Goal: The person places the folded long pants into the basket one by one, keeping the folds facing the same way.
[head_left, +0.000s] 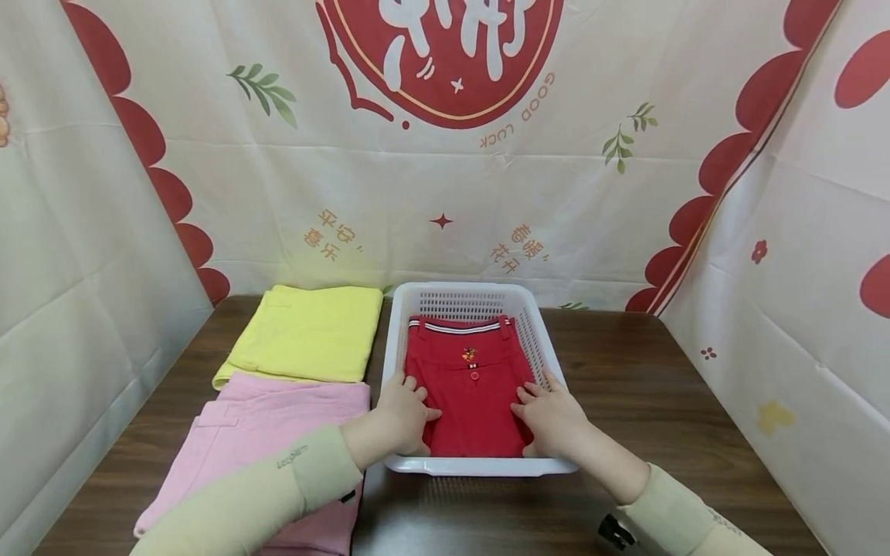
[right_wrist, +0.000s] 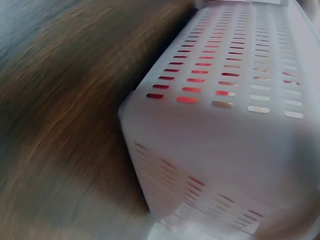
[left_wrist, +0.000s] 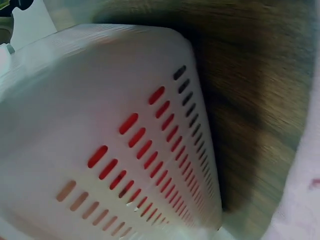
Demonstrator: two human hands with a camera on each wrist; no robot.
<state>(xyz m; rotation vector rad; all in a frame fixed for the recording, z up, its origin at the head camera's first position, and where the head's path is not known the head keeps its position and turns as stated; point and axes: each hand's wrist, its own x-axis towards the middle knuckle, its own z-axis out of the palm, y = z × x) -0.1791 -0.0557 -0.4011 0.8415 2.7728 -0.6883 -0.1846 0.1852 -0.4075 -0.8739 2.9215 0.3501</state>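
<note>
While both hands (head_left: 402,415) (head_left: 552,417) touch red clothing (head_left: 476,409), inside white basket (head_left: 480,466)

Head view: high, facing forward-down; wrist views: close, facing opposite outer walls of slotted white plastic basket (head_left: 480,466), common to all.

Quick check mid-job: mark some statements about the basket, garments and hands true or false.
1. The red garment lies in the white basket. True.
2. The pink garment and yellow garment lie left of the basket. True.
3. The red garment's waistband is plain. False: it is striped.
4. The right hand is on the pink garment. False: it touches the red garment.
5. The left hand touches the red garment. True.
</note>
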